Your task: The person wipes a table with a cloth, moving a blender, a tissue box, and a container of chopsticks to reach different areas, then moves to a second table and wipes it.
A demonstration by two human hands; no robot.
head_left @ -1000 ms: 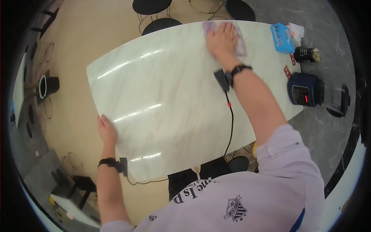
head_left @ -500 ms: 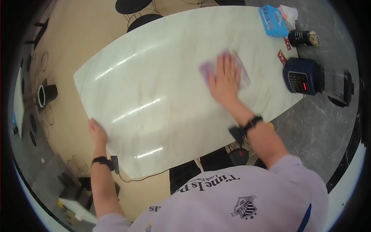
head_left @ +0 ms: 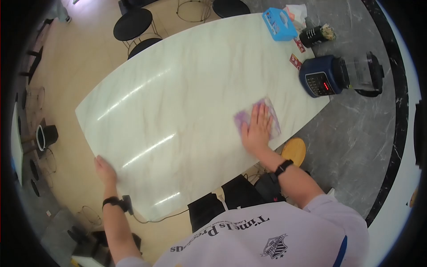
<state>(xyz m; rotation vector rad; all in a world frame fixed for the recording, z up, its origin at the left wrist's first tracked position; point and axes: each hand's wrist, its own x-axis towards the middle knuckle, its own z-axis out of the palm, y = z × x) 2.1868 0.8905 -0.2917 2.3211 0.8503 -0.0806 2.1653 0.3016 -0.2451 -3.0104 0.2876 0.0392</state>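
Note:
My right hand (head_left: 256, 130) lies flat with fingers stretched out on a purple-and-white cloth (head_left: 241, 119), pressing it to the tabletop near the table's front right edge. The cloth shows on both sides of the fingers. The table (head_left: 187, 98) has a glossy white marbled top. At its left edge, my left hand (head_left: 106, 171) is wrapped round the rim; some of its fingers are hidden. Each wrist wears a black band.
A blue blender (head_left: 316, 76) with a clear jug, a blue tissue box (head_left: 279, 24), a black holder of sticks (head_left: 316, 35) and red packets (head_left: 295, 61) stand or lie at the right. Black stools (head_left: 132, 24) stand beyond the table. A round yellow stool top (head_left: 294, 151) is near my right forearm.
My right hand has slid the cloth across the tabletop toward me. My left hand stays at the table's left edge. The whole view has shifted a little.

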